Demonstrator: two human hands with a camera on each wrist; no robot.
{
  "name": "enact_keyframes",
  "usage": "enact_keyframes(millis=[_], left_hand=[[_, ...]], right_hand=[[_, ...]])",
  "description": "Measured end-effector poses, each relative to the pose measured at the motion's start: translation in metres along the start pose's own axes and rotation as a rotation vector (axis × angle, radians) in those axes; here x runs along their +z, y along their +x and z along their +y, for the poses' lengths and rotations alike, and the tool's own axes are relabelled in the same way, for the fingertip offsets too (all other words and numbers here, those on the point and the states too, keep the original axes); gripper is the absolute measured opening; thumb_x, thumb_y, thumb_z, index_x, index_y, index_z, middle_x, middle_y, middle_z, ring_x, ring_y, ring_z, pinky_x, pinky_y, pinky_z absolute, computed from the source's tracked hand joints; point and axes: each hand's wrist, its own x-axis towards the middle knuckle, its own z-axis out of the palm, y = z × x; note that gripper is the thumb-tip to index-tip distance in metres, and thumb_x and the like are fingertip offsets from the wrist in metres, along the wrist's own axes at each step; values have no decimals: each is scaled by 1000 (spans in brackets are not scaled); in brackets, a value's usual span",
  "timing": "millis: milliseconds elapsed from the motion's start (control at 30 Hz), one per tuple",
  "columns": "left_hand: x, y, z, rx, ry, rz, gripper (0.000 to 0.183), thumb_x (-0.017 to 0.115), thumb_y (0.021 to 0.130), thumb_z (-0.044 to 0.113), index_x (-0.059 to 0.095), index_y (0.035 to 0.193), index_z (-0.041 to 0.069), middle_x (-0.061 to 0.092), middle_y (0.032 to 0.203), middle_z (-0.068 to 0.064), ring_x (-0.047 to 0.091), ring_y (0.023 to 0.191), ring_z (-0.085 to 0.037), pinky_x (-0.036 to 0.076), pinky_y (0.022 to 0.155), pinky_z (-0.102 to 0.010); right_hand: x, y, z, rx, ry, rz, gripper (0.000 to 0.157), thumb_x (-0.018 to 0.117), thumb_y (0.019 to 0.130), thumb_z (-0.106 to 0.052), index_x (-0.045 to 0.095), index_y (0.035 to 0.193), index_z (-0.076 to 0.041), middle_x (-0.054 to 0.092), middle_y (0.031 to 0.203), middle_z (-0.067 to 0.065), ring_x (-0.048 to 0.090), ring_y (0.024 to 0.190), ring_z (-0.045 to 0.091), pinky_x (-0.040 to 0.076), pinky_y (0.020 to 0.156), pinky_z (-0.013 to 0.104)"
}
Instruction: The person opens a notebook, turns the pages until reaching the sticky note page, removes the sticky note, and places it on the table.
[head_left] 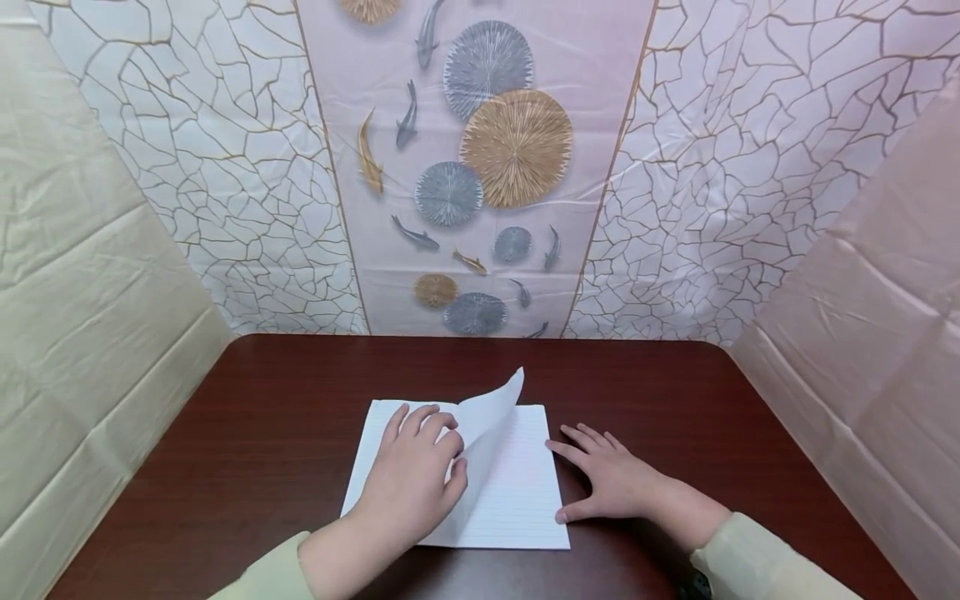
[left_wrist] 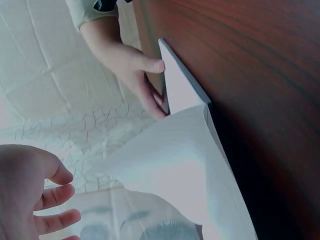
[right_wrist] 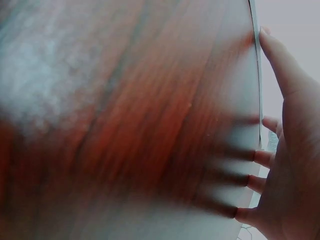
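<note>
An open notebook (head_left: pixel 517 492) with lined white pages lies on the table. One of its pages (head_left: pixel 491 412) stands raised from the spine, its top corner leaning right; the left wrist view shows this raised page (left_wrist: pixel 165 155) curving up. Over the left half is my left hand (head_left: pixel 420 467), fingers loosely bent, the thumb beside the raised page. In the left wrist view the left hand (left_wrist: pixel 30 190) has a gap between its fingertips and the page. My right hand (head_left: pixel 615 479) rests with spread fingers at the notebook's right edge, thumb near the lower corner, other fingertips on the table.
The dark reddish-brown table (head_left: pixel 247 450) extends around the notebook. A patterned cloth (head_left: pixel 480 167) hangs behind it, with plain pale cloths at the left (head_left: pixel 97 333) and right (head_left: pixel 862 317). A dark band (head_left: pixel 697 583) shows at the right sleeve.
</note>
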Motion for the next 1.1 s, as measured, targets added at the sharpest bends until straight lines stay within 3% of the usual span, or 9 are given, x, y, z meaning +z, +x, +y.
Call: enact_keyframes(millis=[333,833,967,1100], left_hand=[[-11,-19,-25,-73,45,43,9,66,86,20,69,77,20,65,107,-2,54,117,-30,29,111,-57],[-22,-54,-51,-198,44,73,13,67,82,16,64,70,19,66,106,-5,56,115,-35,35,104,-59],[-22,-62,-54,-226,63,54,14,69,81,15,64,68,18,66,105,-6,57,112,-35,37,102,-59],[-23,-71,-57,-260,77,-7,17,71,79,15,62,66,19,65,102,-6,57,107,-34,38,100,-59]], right_hand=[[-2,1,-1,13,17,-16,110,58,67,-88,37,154,-25,27,160,12,19,147,41,19,111,68],[-2,0,-2,0,33,-4,109,60,68,-86,37,154,-24,27,160,15,19,147,43,18,110,70],[-3,0,-3,3,37,-7,109,60,68,-87,36,154,-25,27,160,15,19,147,43,17,111,70],[-3,0,-3,4,34,-5,109,60,68,-87,36,154,-25,27,160,15,19,147,42,17,111,70]])
